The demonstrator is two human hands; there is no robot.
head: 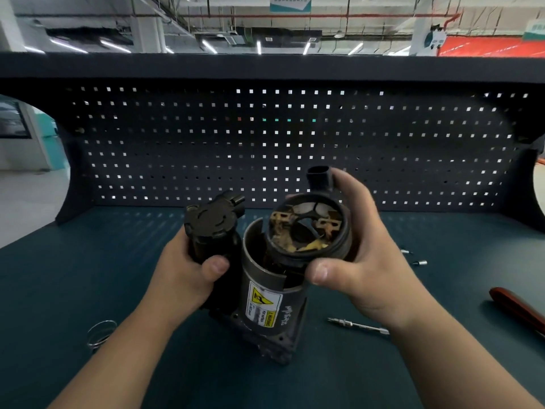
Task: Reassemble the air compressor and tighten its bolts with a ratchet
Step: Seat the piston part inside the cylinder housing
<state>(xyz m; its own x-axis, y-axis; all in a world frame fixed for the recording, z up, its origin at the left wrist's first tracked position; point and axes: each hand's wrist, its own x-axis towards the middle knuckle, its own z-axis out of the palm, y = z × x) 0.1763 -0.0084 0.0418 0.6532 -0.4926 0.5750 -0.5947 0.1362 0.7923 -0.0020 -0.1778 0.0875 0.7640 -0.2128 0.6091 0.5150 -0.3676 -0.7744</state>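
The air compressor body (265, 302) stands upright in the middle of the bench, a grey metal cylinder with a yellow warning label and an open top. My left hand (188, 273) grips its black plastic cylinder head (211, 228) on the left side. My right hand (351, 255) holds the round black end cap (309, 228), tilted over the open top of the cylinder. The cap's inside faces me, showing brass brush holders and yellowish residue. A black connector stub sticks up behind my right fingers.
A long bolt (358, 325) lies on the blue-green mat to the right of the compressor. Two small bolts (418, 262) lie further back right. A red-handled tool (519, 308) lies at the right edge. A wire clamp ring (100, 332) lies at the left. A dark pegboard (295, 143) stands behind.
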